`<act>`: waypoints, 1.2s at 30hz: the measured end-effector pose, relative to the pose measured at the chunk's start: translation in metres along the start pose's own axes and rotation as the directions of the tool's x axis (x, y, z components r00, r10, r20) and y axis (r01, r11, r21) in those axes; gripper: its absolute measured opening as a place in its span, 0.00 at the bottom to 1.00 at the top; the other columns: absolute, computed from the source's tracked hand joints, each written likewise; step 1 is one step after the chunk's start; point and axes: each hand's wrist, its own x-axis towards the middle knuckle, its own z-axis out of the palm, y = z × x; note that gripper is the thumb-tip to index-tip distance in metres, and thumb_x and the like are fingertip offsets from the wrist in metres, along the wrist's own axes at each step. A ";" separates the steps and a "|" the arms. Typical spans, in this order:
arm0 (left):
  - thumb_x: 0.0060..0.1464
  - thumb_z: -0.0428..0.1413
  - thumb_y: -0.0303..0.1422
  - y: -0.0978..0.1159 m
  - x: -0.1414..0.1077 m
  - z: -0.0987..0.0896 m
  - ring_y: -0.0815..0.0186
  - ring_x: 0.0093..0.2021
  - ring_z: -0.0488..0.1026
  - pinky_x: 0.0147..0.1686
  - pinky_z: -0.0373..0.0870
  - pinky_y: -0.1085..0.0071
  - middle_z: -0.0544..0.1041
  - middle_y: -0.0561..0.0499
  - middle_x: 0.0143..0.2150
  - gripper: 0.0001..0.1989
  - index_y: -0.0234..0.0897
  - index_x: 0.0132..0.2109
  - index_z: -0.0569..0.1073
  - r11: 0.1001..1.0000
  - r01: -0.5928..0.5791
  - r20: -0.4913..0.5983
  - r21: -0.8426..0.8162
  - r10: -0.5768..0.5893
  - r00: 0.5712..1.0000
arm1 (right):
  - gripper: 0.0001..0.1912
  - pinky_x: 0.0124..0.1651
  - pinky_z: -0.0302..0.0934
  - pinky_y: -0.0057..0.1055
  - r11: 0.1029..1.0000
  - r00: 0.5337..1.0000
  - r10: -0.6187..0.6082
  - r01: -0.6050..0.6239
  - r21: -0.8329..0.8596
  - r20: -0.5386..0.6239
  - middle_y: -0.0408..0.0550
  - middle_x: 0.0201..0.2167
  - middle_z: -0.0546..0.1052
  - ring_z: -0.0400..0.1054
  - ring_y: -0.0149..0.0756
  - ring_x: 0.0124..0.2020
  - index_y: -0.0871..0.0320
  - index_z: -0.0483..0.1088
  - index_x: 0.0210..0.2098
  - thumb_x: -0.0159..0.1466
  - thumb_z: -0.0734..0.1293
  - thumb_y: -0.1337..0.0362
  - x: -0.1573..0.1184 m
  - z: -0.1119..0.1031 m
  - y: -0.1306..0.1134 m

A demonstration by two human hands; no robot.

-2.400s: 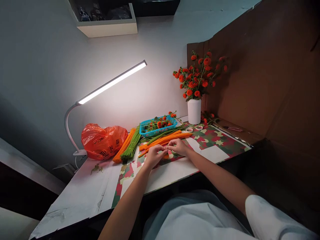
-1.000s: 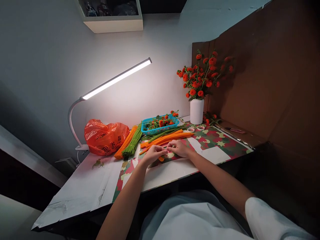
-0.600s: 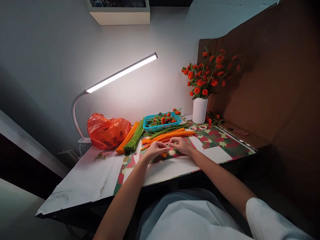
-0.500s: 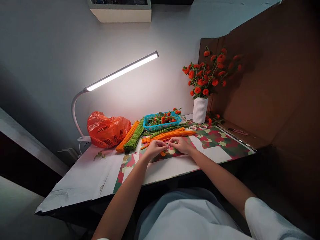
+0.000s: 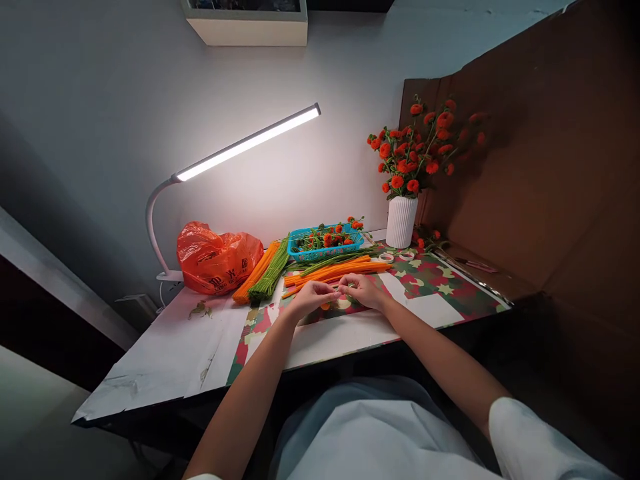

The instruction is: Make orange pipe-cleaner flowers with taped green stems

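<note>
My left hand (image 5: 314, 298) and my right hand (image 5: 363, 291) meet fingertip to fingertip over the front of the patterned table cover. Both are closed in a pinch; whatever lies between the fingers is too small to make out. A bit of orange (image 5: 326, 307) shows just under the left fingers. Right behind the hands lie loose orange pipe cleaners (image 5: 340, 269), with green pipe cleaners (image 5: 305, 265) beyond them. To the left, a bundle of green pipe cleaners (image 5: 270, 277) rests beside a bundle of orange pipe cleaners (image 5: 256, 272).
A blue basket (image 5: 325, 254) holds orange flowers on green stems. Two tape rolls (image 5: 397, 257) lie near a white ribbed vase (image 5: 401, 223) of orange flowers. An orange plastic bag (image 5: 217, 260) sits by the lit lamp (image 5: 250, 142). Cardboard (image 5: 525, 167) walls the right side; pliers-like tools (image 5: 477, 265) lie there.
The hands keep almost the same place and stay pinched together, with only slight finger movement. The whole view has shifted a little.
</note>
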 end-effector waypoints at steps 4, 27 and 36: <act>0.43 0.61 0.49 0.001 0.000 0.000 0.68 0.26 0.69 0.27 0.64 0.74 0.77 0.46 0.26 0.22 0.31 0.27 0.78 1.000 0.028 -0.018 0.012 -0.028 0.999 | 0.10 0.39 0.58 0.30 0.997 1.000 0.001 -0.002 -0.072 -0.016 0.46 0.32 0.74 0.66 0.36 0.38 0.57 0.72 0.29 0.60 0.64 0.58 -0.001 -0.001 -0.003; 0.45 0.58 0.49 -0.002 0.003 0.004 0.75 0.20 0.55 0.21 0.49 0.76 0.64 0.55 0.20 0.22 0.31 0.27 0.72 0.992 0.026 -0.025 0.120 -0.023 0.999 | 0.15 0.39 0.54 0.31 0.965 0.995 -0.068 0.083 -0.247 0.069 0.46 0.27 0.74 0.64 0.36 0.35 0.57 0.74 0.28 0.65 0.60 0.58 0.003 0.002 0.013; 0.47 0.52 0.33 0.001 0.004 0.004 0.71 0.22 0.60 0.23 0.52 0.74 0.65 0.54 0.21 0.08 0.36 0.23 0.66 0.870 -0.033 -0.098 0.492 0.093 0.991 | 0.11 0.42 0.51 0.33 0.918 0.990 -0.052 0.098 -0.383 0.130 0.47 0.28 0.74 0.63 0.37 0.36 0.57 0.75 0.28 0.63 0.63 0.64 0.002 0.007 0.009</act>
